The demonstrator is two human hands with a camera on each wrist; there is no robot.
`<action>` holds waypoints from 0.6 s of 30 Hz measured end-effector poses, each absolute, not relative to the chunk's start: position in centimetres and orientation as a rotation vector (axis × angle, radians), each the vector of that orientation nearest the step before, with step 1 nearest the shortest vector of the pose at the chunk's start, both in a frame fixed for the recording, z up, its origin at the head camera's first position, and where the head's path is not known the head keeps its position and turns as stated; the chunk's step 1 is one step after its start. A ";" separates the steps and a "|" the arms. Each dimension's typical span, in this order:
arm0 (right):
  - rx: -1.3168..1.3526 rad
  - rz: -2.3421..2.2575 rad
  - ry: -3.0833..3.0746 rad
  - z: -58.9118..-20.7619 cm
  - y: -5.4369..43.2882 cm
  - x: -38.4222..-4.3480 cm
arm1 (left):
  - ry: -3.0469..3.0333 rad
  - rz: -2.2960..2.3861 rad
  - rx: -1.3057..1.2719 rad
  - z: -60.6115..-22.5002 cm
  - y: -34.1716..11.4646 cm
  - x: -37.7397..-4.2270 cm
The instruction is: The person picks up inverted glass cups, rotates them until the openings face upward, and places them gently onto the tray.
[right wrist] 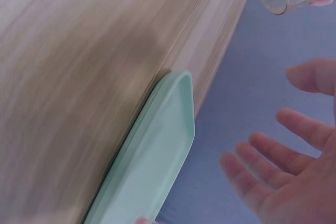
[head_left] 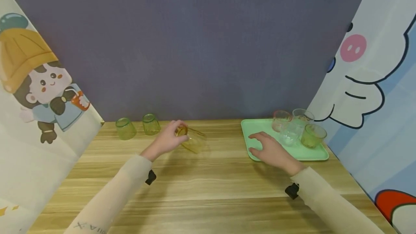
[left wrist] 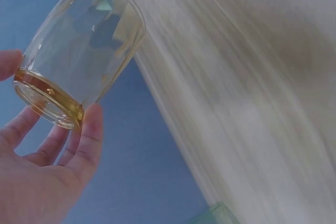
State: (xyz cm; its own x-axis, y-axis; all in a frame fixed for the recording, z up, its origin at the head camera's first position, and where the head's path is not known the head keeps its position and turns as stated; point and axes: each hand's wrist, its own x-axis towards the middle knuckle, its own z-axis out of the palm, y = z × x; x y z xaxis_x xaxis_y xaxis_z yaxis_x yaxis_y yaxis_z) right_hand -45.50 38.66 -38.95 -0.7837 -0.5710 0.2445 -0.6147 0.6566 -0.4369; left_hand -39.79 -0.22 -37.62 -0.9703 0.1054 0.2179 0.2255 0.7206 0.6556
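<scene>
My left hand (head_left: 167, 138) grips a clear yellow-tinted glass (head_left: 194, 141) by its thick base, thumb on one side and fingers on the other. The glass is tipped over, its mouth pointing right in the head view. Up close in the left wrist view, the amber base of the glass (left wrist: 50, 95) sits between the fingertips. My right hand (head_left: 271, 150) hovers over the left part of a mint-green tray (head_left: 251, 126), fingers spread and holding nothing. On that tray stand a pinkish glass (head_left: 280, 121), clear glasses (head_left: 292, 131) and a green-yellow glass (head_left: 312, 136).
Two green glasses (head_left: 125, 129) (head_left: 151, 125) stand upside down at the back left of the wooden table (head_left: 201, 190). A dark grey panel (head_left: 201, 46) rises along the table's back edge. Walls with cartoon pictures flank both sides.
</scene>
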 end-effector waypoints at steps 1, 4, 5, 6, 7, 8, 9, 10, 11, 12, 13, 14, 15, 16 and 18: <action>0.996 0.791 -2.779 -39.1 38.5 -45.5 | -2.746 -1.090 -0.268 -37.8 -0.2 -39.8; 0.983 0.808 -2.787 -39.4 38.4 -45.5 | -2.708 -1.106 -0.285 -38.2 0.0 -39.9; 0.986 0.819 -2.788 -39.5 38.3 -45.5 | -2.698 -1.115 -0.285 -38.2 0.1 -39.9; 0.989 0.830 -2.789 -39.6 38.3 -45.5 | -2.692 -1.124 -0.287 -38.3 0.2 -39.9; 0.993 0.845 -2.792 -39.6 38.2 -45.5 | -2.689 -1.137 -0.289 -38.3 0.3 -39.8; 0.994 0.863 -2.797 -39.7 38.2 -45.5 | -2.685 -1.149 -0.289 -38.4 0.3 -39.8; 0.998 0.882 -2.799 -39.8 38.1 -45.5 | -2.682 -1.163 -0.291 -38.4 0.4 -39.8; 1.003 0.903 -2.801 -39.9 38.1 -45.5 | -2.681 -1.179 -0.285 -38.4 0.5 -39.8; 1.009 0.927 -2.799 -39.9 38.0 -45.5 | -2.682 -1.191 -0.282 -38.4 0.6 -39.8; 1.013 0.944 -2.795 -40.0 37.9 -45.5 | -2.681 -1.201 -0.276 -38.4 0.7 -39.7; 1.018 0.963 -2.788 -40.0 37.8 -45.5 | -2.680 -1.208 -0.270 -38.5 0.7 -39.7; 1.024 0.976 -2.780 -40.0 37.7 -45.5 | -2.678 -1.214 -0.263 -38.5 0.8 -39.7; 1.030 0.988 -2.771 -40.1 37.6 -45.5 | -2.677 -1.219 -0.257 -38.5 0.9 -39.6; 1.031 0.999 -2.762 -40.1 37.6 -45.5 | -2.671 -1.226 -0.251 -38.5 0.9 -39.6; 1.031 1.024 -2.740 -40.2 37.4 -45.5 | -2.657 -1.244 -0.239 -38.5 1.1 -39.4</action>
State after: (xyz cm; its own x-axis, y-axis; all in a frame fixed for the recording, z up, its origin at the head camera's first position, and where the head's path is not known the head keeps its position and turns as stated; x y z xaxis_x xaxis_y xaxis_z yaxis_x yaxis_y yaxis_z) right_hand -45.47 37.37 -40.16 -0.7781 -0.5741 0.2547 -0.6005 0.5611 -0.5697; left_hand -39.42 1.08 -38.52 -0.9673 0.0618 0.2458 0.2285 0.6330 0.7397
